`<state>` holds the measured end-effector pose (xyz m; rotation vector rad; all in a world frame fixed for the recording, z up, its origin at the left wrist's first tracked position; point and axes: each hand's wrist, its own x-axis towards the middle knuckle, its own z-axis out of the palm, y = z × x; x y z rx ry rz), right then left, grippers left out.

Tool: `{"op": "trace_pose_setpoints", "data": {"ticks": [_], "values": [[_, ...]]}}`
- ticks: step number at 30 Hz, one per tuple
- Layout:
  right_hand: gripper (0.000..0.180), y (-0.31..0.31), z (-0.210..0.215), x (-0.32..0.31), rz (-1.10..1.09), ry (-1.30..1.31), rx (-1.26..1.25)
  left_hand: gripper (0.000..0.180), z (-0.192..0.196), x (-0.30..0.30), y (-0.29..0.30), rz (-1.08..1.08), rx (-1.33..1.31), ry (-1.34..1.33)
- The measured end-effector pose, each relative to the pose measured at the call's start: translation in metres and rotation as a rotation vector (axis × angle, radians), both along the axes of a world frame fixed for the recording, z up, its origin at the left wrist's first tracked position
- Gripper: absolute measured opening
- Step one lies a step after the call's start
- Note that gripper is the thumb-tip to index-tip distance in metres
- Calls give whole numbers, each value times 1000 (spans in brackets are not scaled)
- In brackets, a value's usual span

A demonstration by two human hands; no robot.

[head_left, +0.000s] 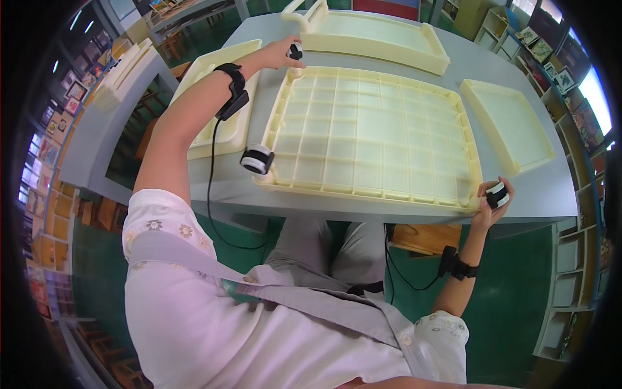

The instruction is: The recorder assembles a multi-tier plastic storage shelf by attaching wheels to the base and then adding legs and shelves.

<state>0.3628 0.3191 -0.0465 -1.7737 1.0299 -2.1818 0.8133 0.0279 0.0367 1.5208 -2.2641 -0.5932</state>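
A cream plastic panel [363, 129] with a ribbed grid lies on the grey table. At its far left corner my left hand [282, 53] is closed around a black-and-white caster wheel [296, 50], just above the corner socket. My right hand [487, 206] grips another caster wheel [497, 194] at the near right corner, its fingers wrapped around the wheel. A third caster wheel [257, 159] sits at the near left corner, untouched. Whether the two gripped casters are fully seated is not visible.
On the grey table [518, 194], a cream tray [227, 139] lies under my left forearm. A deep cream tray with a handle [376, 39] is at the back, and a shallow one [508, 123] at the right. Black cables [212, 175] hang from both wrist bands.
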Motion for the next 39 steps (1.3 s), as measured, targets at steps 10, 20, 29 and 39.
{"op": "trace_pose_setpoints", "data": {"ticks": [10, 20, 29, 39], "values": [[64, 7, -6, 6, -41, -86, -7, 42, -23, 134, 19, 282, 307, -494], [60, 3, -9, 6, -208, 45, -7, 48, -36, 139, -3, 426, 530, -157], [71, -2, -14, 2, -247, 78, -11, 47, 1, 144, 28, 412, 353, -9], [62, 44, 29, -15, -118, 246, 125, 37, 73, 49, 183, -133, 295, 652]]}}
